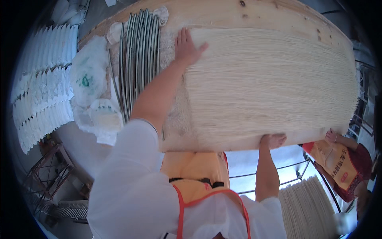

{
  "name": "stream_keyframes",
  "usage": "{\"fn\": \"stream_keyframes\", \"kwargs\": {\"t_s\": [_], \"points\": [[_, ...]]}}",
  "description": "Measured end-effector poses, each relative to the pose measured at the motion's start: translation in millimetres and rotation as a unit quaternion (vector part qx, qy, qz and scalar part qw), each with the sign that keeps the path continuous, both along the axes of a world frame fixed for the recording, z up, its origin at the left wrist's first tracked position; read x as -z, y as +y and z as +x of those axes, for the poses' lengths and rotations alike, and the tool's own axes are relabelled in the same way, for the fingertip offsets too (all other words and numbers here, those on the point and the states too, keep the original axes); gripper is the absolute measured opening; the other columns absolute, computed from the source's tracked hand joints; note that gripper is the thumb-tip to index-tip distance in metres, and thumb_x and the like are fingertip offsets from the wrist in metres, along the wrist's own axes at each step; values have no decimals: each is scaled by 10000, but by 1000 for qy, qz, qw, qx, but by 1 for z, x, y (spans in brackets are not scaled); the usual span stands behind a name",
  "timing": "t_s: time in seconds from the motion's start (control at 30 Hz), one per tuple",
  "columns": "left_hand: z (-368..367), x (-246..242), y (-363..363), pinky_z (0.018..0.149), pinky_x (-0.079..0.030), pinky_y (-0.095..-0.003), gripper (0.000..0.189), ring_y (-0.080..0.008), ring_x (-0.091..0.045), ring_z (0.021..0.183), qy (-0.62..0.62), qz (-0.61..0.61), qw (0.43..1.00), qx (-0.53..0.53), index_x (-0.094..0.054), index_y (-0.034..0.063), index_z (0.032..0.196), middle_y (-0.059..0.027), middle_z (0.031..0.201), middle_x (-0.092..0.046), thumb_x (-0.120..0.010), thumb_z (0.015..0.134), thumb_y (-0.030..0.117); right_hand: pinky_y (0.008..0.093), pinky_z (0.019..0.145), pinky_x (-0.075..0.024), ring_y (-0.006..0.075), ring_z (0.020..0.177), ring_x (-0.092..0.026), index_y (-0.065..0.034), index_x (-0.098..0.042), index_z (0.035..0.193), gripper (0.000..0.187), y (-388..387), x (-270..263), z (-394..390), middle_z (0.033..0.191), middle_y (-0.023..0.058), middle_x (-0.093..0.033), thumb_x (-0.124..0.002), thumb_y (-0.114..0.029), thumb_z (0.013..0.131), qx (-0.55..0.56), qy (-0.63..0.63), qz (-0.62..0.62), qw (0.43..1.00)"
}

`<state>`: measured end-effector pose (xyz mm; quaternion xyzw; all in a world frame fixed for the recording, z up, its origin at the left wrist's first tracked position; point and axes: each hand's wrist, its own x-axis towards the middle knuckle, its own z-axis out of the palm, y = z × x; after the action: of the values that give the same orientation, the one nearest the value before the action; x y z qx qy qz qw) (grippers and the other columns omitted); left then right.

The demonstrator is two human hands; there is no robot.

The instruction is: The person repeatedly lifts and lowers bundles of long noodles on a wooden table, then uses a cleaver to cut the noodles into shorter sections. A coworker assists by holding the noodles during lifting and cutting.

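A broad layer of long, thin, pale dried noodles (pixel 268 86) lies on a wooden table (pixel 220 12), its strands running left to right. My left hand (pixel 187 49) rests flat with fingers apart at the layer's far left corner, thumb over the noodles. At the near edge of the table, my right hand (pixel 274 141) lies beside the layer's near side, fingers together over the wood; whether anything is under them cannot be told. A row of metal rods (pixel 138 53) lies left of the noodles, partly behind my left forearm.
Crumpled plastic bags (pixel 89 80) lie at the table's left end, with stacked white packets (pixel 50 50) beyond. A co-worker in an apron (pixel 335 162) stands at the near right, one hand (pixel 331 135) at the table edge. More long noodles (pixel 307 209) hang or stand below right.
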<state>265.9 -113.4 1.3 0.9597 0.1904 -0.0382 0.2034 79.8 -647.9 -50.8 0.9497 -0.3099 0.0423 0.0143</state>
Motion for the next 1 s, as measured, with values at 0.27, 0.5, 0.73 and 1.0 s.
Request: {"fn": "stream_keyframes", "kwargs": {"t_s": [0.27, 0.5, 0.73, 1.0], "points": [[-91, -16, -65, 1221, -57, -513, 1052, -314, -71, 1535, 2, 57, 996, 71, -158, -62, 1543, -221, 1643, -102, -515, 891, 683, 488, 1182, -194, 364, 1442, -229, 48, -256, 1473, 712, 1, -7, 1, 1559, 212, -246, -509, -318, 917, 15, 6, 17, 1000], [-179, -34, -123, 1207, -44, -561, 1037, -349, -82, 1529, -26, 86, 994, 69, -162, -43, 1545, -222, 1639, -121, -591, 867, 614, 485, 1178, -208, 371, 1416, -282, 49, -340, 1441, 684, -3, -7, 4, 1540, 221, -304, -566, -297, 896, -8, -22, 1, 1000], [-273, 11, -190, 1195, 4, -593, 1026, -340, -84, 1533, -107, 40, 991, 66, -199, -22, 1546, -219, 1638, -138, -592, 851, 622, 503, 1049, -385, 428, 1186, -526, 44, -545, 1251, 471, -4, -33, -80, 1233, 267, -597, -588, -275, 907, -235, -27, 241, 941], [-298, -34, -173, 1194, -11, -591, 825, -348, -94, 1531, -47, 31, 995, 87, -245, 17, 1545, -172, 1645, -165, -543, 940, 492, 355, 826, -560, 216, 954, -625, 36, -600, 1157, 297, 194, -50, -122, 1064, 120, -632, -587, -57, 876, -7, 233, 840, 489]]}}
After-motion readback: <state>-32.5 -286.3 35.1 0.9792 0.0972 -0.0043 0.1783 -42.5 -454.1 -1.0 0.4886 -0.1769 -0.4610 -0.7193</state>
